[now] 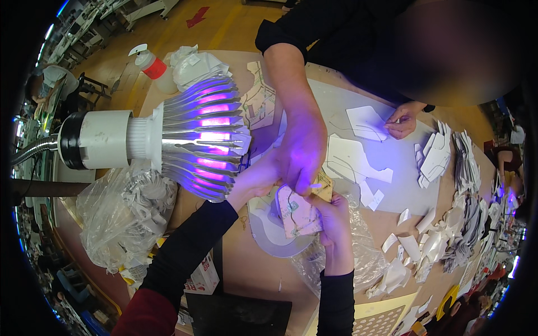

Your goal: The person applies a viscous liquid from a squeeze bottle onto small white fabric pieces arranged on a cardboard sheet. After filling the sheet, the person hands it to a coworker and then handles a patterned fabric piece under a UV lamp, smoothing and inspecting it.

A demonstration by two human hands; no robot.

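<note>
My right hand (334,218) is closed at the edge of a flat, shaped piece with printed lines (297,213), pinkish under the purple light. A small yellowish corner (323,191) shows beside my thumb; I cannot tell if it belongs to the same piece. From the left, my left hand (260,178) reaches to the piece's upper end, its fingers hidden behind a co-worker's hand (305,148). That hand comes down from the far side and touches the same area. The co-worker's other hand (404,119) rests beside a white cut piece (367,122).
A glowing purple lamp (196,140) with metal fins juts in from the left, close above my left forearm. White cut pieces (350,157) lie on a translucent sheet (412,185). Stacked pieces (434,154) stand right. A spray bottle (154,70) and plastic bag (120,215) are left.
</note>
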